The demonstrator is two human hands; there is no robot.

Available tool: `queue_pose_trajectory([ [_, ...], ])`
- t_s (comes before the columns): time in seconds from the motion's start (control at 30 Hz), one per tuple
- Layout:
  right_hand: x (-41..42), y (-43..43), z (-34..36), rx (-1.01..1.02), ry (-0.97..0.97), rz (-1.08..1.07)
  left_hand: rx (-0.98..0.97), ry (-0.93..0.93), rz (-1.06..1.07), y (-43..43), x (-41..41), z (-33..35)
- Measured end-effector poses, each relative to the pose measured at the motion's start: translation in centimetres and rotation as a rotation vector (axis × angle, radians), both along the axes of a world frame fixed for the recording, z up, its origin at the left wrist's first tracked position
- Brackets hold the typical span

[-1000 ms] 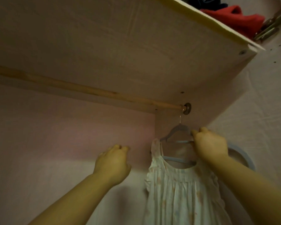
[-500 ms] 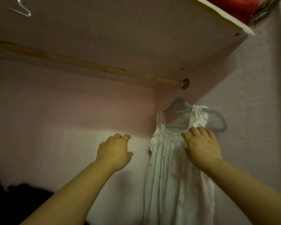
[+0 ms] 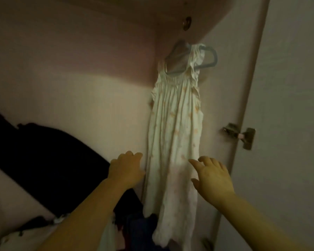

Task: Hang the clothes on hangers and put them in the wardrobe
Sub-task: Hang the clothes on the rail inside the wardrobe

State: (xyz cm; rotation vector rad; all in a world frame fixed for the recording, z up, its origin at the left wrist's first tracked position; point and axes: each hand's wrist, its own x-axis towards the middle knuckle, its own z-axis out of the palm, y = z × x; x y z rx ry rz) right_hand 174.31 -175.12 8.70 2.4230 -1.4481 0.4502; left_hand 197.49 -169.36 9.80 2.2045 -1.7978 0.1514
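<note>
Right hand and left hand drop below the hanger, fingers apart, empty: dress hangs, garment done.

Person's limbs as seen from the head camera. The left hand and right hand are bare, with short, rounded fingers. The left forearm and right forearm are bare from wrist to the near edge. Dim light blurs finer detail.
</note>
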Motion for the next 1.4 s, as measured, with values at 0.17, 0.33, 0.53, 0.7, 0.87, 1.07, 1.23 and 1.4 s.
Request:
queue_pose_trajectory([
  [0.17,-5.0,6.1,-4.5,0.101,-0.054,-0.036,0.013,0.033,-0.030,5.3,-4.6,-4.9],
  [0.33,-11.5,12.5,-8.2,0.198,-0.069,-0.077,0.086,0.021,-0.062,10.1,-11.1,-9.5],
  [0.53,-20.7,19.9,-11.9,0.313,-0.035,-0.180,0.192,0.027,-0.161,15.6,-20.6,-12.6],
  [0.7,-27.7,26.0,-13.1,0.353,-0.076,-0.319,0.257,-0.030,-0.268,19.5,-27.3,-12.9],
  [0.87,-34.0,33.4,-14.0,0.348,-0.149,-0.518,0.286,-0.033,-0.453,23.1,-34.6,-12.8],
  [1.07,-39.6,46.3,-15.9,0.376,-0.204,-0.827,0.306,-0.035,-0.768,29.1,-43.0,-14.9],
  [1.23,-42.7,60.6,-18.0,0.416,-0.275,-1.111,0.327,-0.128,-1.081,37.9,-50.6,-16.9],
  [1.4,-45.3,75.4,-18.2,0.433,-0.344,-1.427,0.381,-0.217,-1.354,49.7,-58.3,-18.2],
])
